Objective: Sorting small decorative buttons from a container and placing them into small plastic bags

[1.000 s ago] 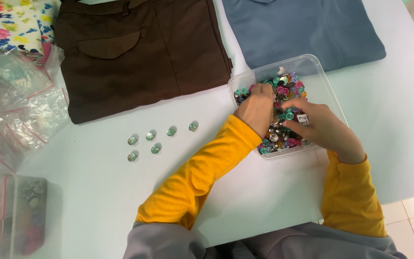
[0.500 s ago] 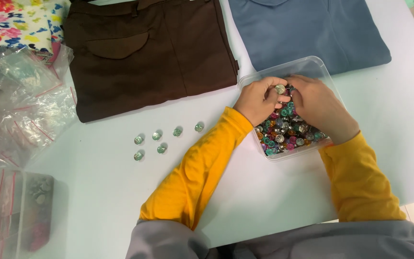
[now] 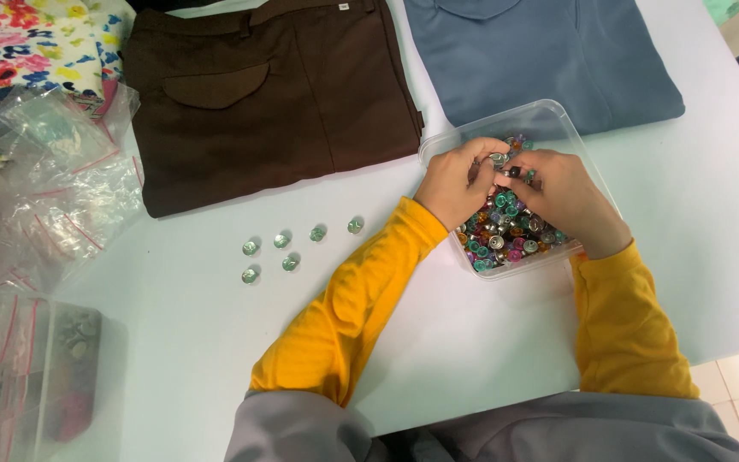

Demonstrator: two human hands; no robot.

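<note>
Hands over the clear plastic tub (image 3: 558, 120) at the right of the white table (image 3: 173, 342). We had our left hand (image 3: 453, 181) and right hand (image 3: 568, 198) both inside the tub, fingertips meeting near its far end, curled narrow around one small silvery piece (image 3: 499, 159); which hand actually bore it we could not tell. The tub held a heap of small coloured beads (image 3: 506, 235), green, pink and silver, and our hands hid much of the heap.

Six pale green round beads (image 3: 282, 241) lay loose on the table to the left of the tub, well apart from it, in two short rows. Beyond them lay a folded brown garment (image 3: 284, 85) with a flap pocket, and a folded blue garment (image 3: 540, 51) touched the tub's far rim. A flowered cloth (image 3: 27, 43) showed at the far left corner. Crumpled clear zip bags (image 3: 44, 197) were piled at the left edge, and nearer us a clear box (image 3: 10, 385) sat with more bags in it.
</note>
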